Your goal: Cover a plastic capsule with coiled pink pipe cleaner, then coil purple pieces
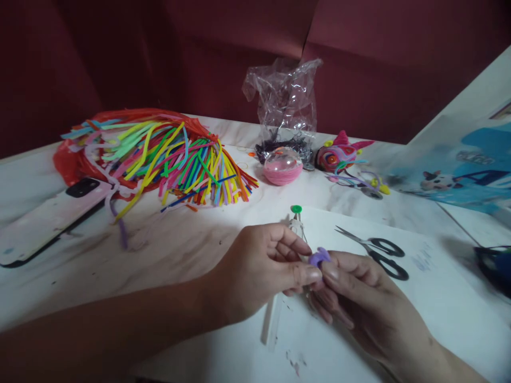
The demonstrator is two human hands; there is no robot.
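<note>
A short curled piece of purple pipe cleaner (320,257) is pinched between my two hands near the middle of the view. My left hand (275,266) grips its left side with thumb and fingers. From the right, the thumb and fingers of my right hand (355,292) close on the same piece. Behind my fingers a small object with a green round top (296,209) is partly hidden. A clear stick (270,319) lies below my hands on the white paper (431,308). Black-handled scissors (375,250) rest on that paper, beyond my right hand.
Many coloured pipe cleaners (167,159) spill from a red bag at the left. Nearby lies a phone (43,223). A clear ball wrapped in pink yarn (283,167), a clear plastic bag (285,96) and a pink decorated ball (337,154) stand behind. A blue printed sheet (463,165) is right.
</note>
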